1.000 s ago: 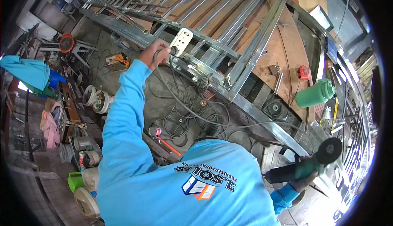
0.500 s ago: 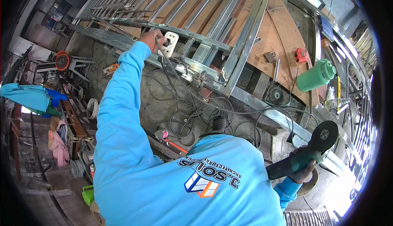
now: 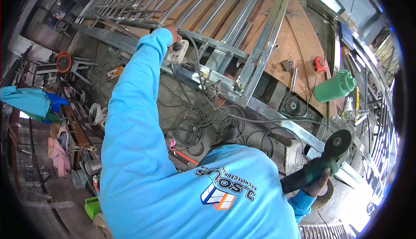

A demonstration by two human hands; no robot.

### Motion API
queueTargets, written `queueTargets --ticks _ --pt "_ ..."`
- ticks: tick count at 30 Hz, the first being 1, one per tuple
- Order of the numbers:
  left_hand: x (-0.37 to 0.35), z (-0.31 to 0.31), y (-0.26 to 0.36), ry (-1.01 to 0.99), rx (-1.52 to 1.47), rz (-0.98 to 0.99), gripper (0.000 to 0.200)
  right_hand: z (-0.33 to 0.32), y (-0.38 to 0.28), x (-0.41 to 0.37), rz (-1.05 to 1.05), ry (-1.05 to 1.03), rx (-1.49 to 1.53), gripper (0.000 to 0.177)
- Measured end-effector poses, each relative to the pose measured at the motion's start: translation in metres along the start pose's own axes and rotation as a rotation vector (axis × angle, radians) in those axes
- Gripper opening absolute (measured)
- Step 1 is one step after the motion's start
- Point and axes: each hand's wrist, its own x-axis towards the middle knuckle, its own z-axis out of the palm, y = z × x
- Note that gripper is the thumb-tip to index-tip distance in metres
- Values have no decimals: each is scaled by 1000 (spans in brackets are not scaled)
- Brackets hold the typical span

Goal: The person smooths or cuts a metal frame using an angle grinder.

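Observation:
My left arm reaches forward, and my left hand [image 3: 173, 32] is closed beside a white power strip [image 3: 178, 56] at the edge of the metal frame. A dark power cord [image 3: 196, 50] runs from this hand and bends down to the right. A black plug [image 3: 177, 46] sits on the strip by my fingertips, which are partly hidden. At the lower right, my right hand [image 3: 320, 183] is wrapped around the body of a green and black angle grinder [image 3: 315, 171]. The grinder's dark disc [image 3: 338, 143] faces up.
A steel-bar frame [image 3: 249, 76] spans the far side over brown boards. On the boards are a green bottle [image 3: 334, 87], a red tape measure [image 3: 319, 64] and a padlock-like piece [image 3: 287, 65]. Cables [image 3: 190, 130] tangle on the floor. An orange disc-shaped tool [image 3: 63, 62] stands at left.
My left hand has moved slightly right and up, over the power strip's far end. The cord now loops higher, to the strip's right. The grinder in my right hand has shifted slightly left.

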Motion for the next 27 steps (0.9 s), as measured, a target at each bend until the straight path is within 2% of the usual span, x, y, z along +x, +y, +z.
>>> queueTargets --ticks 2,4,6,7,9,11,12,14,15,16,17,19,22,26,27 --pt "1 -1 11 -84 50 31 48 1 -2 -3 69 -39 72 67" --pt "45 40 -14 213 230 182 53 -12 7 0 44 -62 67 65" --pt "28 60 -18 332 -10 119 60 -10 11 -1 -5 25 89 66" --pt "28 76 -24 433 -114 84 65 1 2 -1 -62 -15 46 67" --pt "28 92 -25 566 -183 0 68 -11 1 -2 -97 7 92 69" --pt "10 72 -10 372 -181 -11 72 -18 -8 -7 -110 -2 113 71" --pt "18 73 -16 354 -176 73 74 -18 -15 -9 -135 6 113 71" --pt "59 88 -56 430 10 166 76 -22 -24 -14 -185 34 119 71" --pt "97 98 -90 473 -47 303 68 -32 -23 -16 -189 47 151 71" --pt "77 93 -90 418 -177 293 64 -41 -25 -21 -209 53 123 70" --pt "42 82 -74 334 -428 217 63 -49 -28 -27 -225 56 89 69" --pt "-13 66 -52 231 -695 80 71 -66 -34 -37 -225 113 32 72" --pt "-57 49 -39 166 -618 -46 67 -84 -46 -47 -236 223 -14 75" --pt "-106 41 -9 941 -384 301 48 -89 -56 -53 -171 206 58 80" --pt "-125 38 14 910 -379 280 47 -91 -58 -54 -150 194 68 82"
